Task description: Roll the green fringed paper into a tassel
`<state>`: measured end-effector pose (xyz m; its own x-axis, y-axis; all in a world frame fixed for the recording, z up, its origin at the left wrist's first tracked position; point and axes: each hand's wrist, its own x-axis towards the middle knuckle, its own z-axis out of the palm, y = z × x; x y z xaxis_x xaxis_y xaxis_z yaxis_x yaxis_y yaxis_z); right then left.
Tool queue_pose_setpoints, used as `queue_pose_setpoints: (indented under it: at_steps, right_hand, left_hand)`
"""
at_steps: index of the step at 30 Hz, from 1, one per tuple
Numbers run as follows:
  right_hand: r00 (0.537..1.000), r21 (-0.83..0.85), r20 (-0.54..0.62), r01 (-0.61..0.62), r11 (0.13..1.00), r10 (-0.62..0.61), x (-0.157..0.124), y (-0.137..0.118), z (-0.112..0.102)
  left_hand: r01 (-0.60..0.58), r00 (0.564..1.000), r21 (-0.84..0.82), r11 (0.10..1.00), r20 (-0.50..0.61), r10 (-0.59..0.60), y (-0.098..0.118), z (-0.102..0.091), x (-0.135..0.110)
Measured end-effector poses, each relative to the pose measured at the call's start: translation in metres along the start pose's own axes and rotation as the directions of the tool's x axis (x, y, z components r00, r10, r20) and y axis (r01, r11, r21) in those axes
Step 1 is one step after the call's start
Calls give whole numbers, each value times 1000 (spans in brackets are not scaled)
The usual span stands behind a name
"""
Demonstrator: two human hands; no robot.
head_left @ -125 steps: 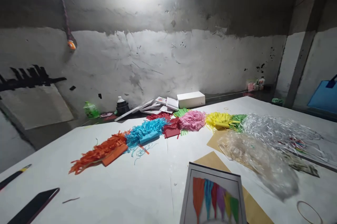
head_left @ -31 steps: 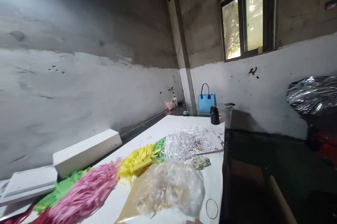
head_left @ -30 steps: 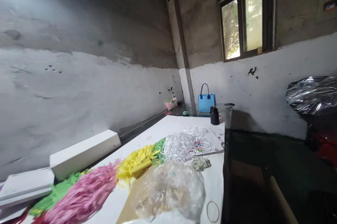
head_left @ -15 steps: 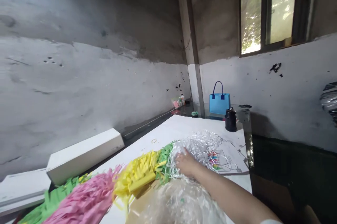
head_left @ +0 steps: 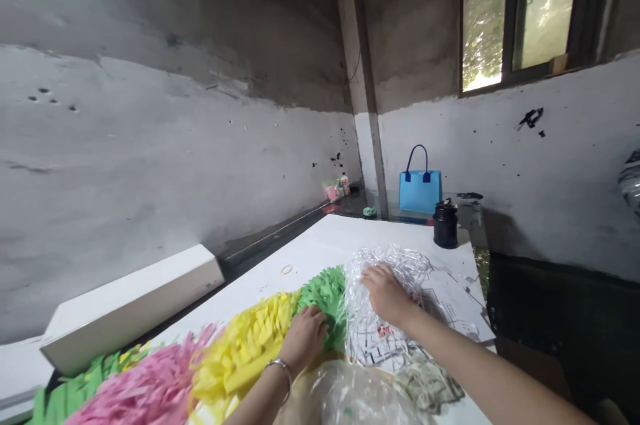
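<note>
My right hand rests on a tangle of clear shiny plastic strands, its fingers bent and closed into them. My left hand, with a bracelet on the wrist, lies at the border of the yellow and green bundles. Its fingers curl down onto the green fringed paper, and their tips are partly hidden. Close to the left forearm lies the yellow fringed paper. A pink fringed bundle is further left. In front of me sits a clear plastic bag.
At the back stands a blue handbag, with a black container nearer the right edge. A long white box lies along the left wall. A greyish-green crumpled bundle lies under my right forearm. A thin ring is on the white board.
My left hand has come into view onto the green fringe. The right hand has moved right with the clear strands, uncovering more green fringe and the greyish-green bundle.
</note>
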<state>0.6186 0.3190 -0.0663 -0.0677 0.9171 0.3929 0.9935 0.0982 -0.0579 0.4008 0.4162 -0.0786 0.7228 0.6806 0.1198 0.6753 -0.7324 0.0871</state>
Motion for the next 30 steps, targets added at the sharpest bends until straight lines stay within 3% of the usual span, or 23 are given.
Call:
queue_pose_setpoints:
  at_steps: [4,9,12,17,21,26,30]
  right_hand:
    - [969,12,126,213,977,-213,25,-24,10]
    - [982,-31,161,108,994,-102,39,1,8]
    - [993,1,99,72,997,-72,5,15,-9]
    - [985,74,167,34,997,-46,-107,3,-22]
    - [975,105,198,-124,987,101,-165,-3,-6]
    - [941,204,144,-332,921,308,-168,6,2]
    - [938,309,69,-344,887,340,-168,4,-14]
  left_hand:
    - [-9,1000,163,987,23,5,8,2,9]
    - [-15,997,308,951,76,-9,12,0,7]
    - [-23,997,344,939,77,-4,15,3,6]
    - [13,1000,310,951,12,-18,8,-8,16]
    - [141,990,207,968,-59,-132,-13,-42,39]
    - [309,924,-2,951,-236,-301,-31,-109,51]
    - [338,835,-255,906,-363,-414,-27,-177,25]
